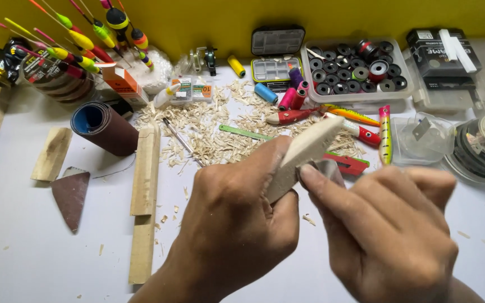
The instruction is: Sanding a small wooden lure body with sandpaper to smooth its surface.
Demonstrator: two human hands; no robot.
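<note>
Both hands are working low in view: left hand [237, 224] is gripping a carved pale wooden blank [304, 154], its tapered end pointing up and away; right hand [388, 224] is pinching a small piece of sandpaper [329, 168] against the blank's lower edge. Wood shavings [214, 132] are lying just beyond the left hand. Painted fishing lures [366, 126] are sitting beyond the right hand. Wooden strips [144, 191] and a sandpaper roll [102, 128] are lying left of the left hand.

Bright even light, soft shadows, hands perhaps slightly blurred.
</note>
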